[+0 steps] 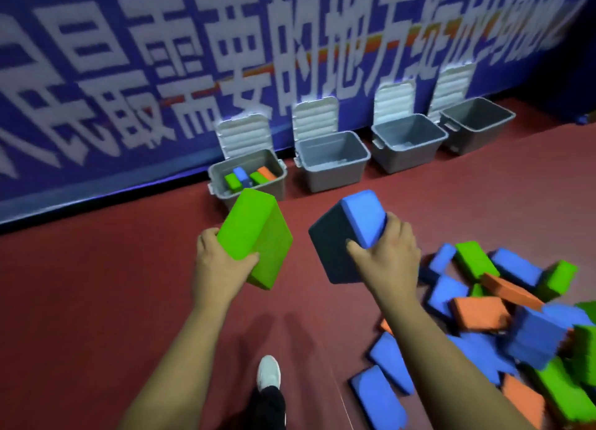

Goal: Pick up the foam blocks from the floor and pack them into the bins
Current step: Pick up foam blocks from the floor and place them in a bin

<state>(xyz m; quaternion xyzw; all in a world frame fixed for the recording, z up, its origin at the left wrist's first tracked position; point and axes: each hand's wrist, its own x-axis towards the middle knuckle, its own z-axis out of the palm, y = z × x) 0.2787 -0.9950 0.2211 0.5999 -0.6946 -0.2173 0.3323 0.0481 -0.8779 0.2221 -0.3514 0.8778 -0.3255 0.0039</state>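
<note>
1. Head view, left hand (pixel 219 265): a green foam block (pixel 258 236) is being gripped at its lower end. The thumb is being laid across the near face and the fingers (pixel 206 236) are being clamped round the far edge. The block is being held tilted, its upper end pointing toward the leftmost bin (pixel 281 184).
2. Right hand (pixel 383 258): a blue foam block (pixel 348 233) is being clamped between thumb and fingers (pixel 395 218) at one corner, dark face toward the camera.
3. Arm pose: both forearms are being stretched forward. The two blocks are being carried apart above the red floor (pixel 96 284), one per hand, judged to save a trip.
4. Bins: four grey bins are being kept in a row against the blue banner (pixel 129 75), lids propped upright, judged for an unobstructed drop. A few green, blue and orange blocks are being held in the leftmost; the three others (pixel 332 178) show nothing inside.
5. Loose pile (pixel 483 316): many blocks are being left on the floor at right, so packing is judged to be at an early stage.
</note>
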